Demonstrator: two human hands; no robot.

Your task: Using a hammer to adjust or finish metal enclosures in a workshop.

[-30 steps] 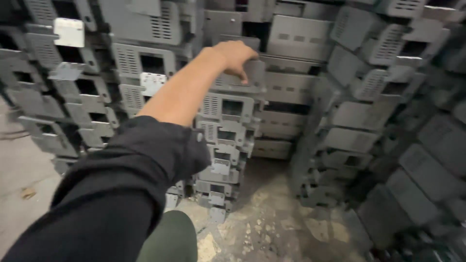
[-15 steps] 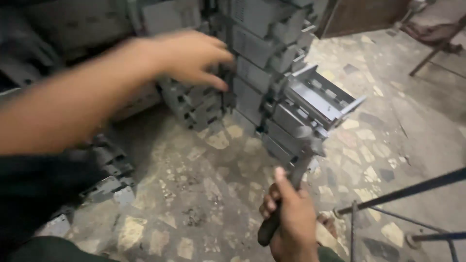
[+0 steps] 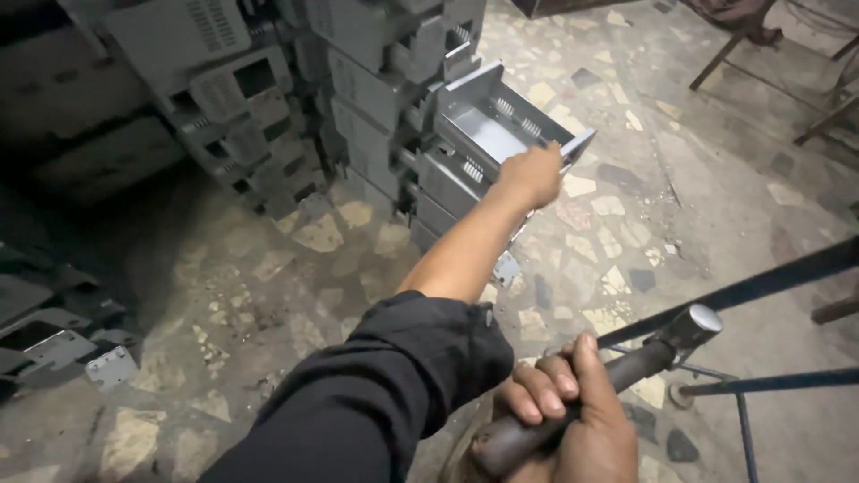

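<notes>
A: What is taking up most of the view?

B: The floor (image 3: 268, 268), stone chips set in cement, is running under everything. On it, stacks (image 3: 224, 98) of grey metal casings are standing along the top left, and more casings are lying in the dark at the left edge.

A: And the nearest stack?

B: 1 open casing (image 3: 488, 121) is sitting tilted on top of it, hollow side up, sticking out to the right.

A: Is anyone touching it?

B: Yes. The left hand (image 3: 530, 174), arm in a black sleeve (image 3: 394, 394), is reaching out and closing its fingers on the casing's near right edge.

A: What is the right hand doing?

B: The right hand (image 3: 564, 420) is staying low at the bottom of the view, fingers wrapped tight around the handle of a hammer (image 3: 608, 376). The hammer is pointing up and right, its round head near a dark metal bar (image 3: 761, 284).

A: Anything smaller?

B: Chair legs (image 3: 725, 54) are showing at the top right, well apart from both hands.
</notes>
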